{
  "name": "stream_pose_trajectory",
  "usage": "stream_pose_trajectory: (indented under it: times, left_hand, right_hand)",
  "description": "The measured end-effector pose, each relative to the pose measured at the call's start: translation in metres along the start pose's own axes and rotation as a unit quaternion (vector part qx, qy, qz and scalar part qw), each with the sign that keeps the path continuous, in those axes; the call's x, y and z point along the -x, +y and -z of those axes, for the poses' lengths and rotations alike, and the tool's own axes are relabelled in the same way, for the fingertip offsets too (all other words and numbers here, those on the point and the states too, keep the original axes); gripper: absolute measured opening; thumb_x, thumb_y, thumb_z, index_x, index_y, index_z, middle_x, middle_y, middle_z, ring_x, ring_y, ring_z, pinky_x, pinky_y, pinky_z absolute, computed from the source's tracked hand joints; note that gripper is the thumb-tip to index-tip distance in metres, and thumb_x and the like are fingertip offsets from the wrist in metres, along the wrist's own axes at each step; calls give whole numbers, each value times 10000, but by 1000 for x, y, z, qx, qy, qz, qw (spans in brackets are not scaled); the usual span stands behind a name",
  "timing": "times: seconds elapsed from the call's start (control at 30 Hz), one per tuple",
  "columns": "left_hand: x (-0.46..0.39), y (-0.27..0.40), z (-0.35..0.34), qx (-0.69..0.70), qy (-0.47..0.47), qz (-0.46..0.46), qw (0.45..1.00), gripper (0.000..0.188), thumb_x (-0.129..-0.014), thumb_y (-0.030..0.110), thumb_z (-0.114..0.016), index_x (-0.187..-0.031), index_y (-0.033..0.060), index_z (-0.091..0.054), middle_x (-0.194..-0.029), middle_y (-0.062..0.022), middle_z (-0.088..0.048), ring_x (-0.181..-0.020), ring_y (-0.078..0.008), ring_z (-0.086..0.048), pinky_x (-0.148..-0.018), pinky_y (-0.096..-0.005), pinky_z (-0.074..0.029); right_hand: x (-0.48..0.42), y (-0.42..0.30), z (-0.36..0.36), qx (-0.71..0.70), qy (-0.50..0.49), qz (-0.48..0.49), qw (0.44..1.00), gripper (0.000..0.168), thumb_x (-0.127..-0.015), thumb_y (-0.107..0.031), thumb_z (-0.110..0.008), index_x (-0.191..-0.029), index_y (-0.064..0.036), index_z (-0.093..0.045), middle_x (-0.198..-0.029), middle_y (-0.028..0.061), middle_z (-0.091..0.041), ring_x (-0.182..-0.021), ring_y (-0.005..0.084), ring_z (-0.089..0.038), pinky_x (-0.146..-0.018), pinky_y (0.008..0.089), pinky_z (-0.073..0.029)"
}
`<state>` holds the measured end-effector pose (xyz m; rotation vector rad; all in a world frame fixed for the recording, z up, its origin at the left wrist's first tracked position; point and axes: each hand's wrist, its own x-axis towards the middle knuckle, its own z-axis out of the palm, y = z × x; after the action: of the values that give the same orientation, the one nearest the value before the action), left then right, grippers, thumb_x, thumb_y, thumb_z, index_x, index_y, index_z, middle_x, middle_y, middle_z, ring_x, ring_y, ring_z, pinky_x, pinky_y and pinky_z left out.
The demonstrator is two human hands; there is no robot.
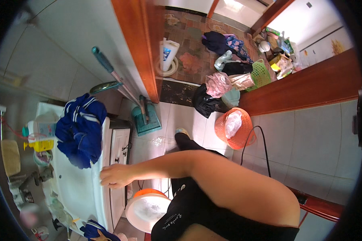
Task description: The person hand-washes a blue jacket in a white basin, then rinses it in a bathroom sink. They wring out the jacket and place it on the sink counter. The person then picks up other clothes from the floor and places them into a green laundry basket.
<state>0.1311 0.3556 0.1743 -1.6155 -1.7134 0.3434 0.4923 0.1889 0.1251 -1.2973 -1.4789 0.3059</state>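
My right hand [117, 176] is over the front rim of the white washbasin counter [78, 183], its fingers bent and nothing visible in them. Beside it, towards the top of the picture, a bunched blue garment with white stripes [81, 129] lies on the counter. At the bottom edge, partly cut off, my left hand [99, 235] grips blue striped cloth [92, 226] by the counter's other end. A pale basin of sudsy water [147, 209] stands below the counter front, close to my body, with an orange rim showing behind it.
Bottles [40, 131] and a tap [45, 174] line the counter's back. A teal dustpan [146, 120] with long handles leans by the doorframe. An orange basket [233, 128], piled clothes [218, 84] and a green basket [259, 75] are by the doorway. A black cable [267, 150] loops near the wall.
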Motion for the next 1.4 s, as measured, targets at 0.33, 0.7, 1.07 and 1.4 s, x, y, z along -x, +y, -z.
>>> stream_pose_trajectory:
  times: [0.33, 0.7, 1.07, 1.4]
  left_hand:
    - [74, 98, 30, 228, 93, -49, 968, 529, -724, 227, -576, -1173, 2, -412, -1149, -139, -461, -924, -232, -515, -754, -347, -444]
    - [245, 339, 233, 542, -363, -486, 581, 496, -675, 169, -658, -1101, 0, -468, -1072, -138, -482, -816, -210, -533, -718, -306, -457]
    - [309, 515, 457, 312, -300, -748, 502, 458, -702, 262, -663, -1064, 33, -504, -1007, -164, -549, -811, -257, -594, -734, -341, -463]
    - [358, 672, 582, 221, -206, -878, 371, 432, -705, 311, -658, -1022, 40, -542, -934, -138, -596, -886, -263, -567, -774, -349, -450]
  right_hand:
    - [307, 51, 281, 265, 151, -490, 817, 244, -727, -171, -573, -969, -140, -570, -921, 96, -542, -884, 291, -536, -750, 365, -456]
    - [427, 38, 412, 222, 301, -583, 721, 198, -733, -196, -569, -905, -100, -580, -834, 117, -550, -826, 284, -554, -733, 371, -452]
    - [454, 25, 466, 207, 428, -599, 645, 215, -746, -197, -555, -899, -50, -589, -859, 138, -578, -848, 287, -557, -749, 366, -444]
    - [463, 40, 489, 229, 536, -647, 491, 211, -755, -228, -548, -896, -80, -597, -840, 143, -565, -819, 310, -550, -745, 369, -440]
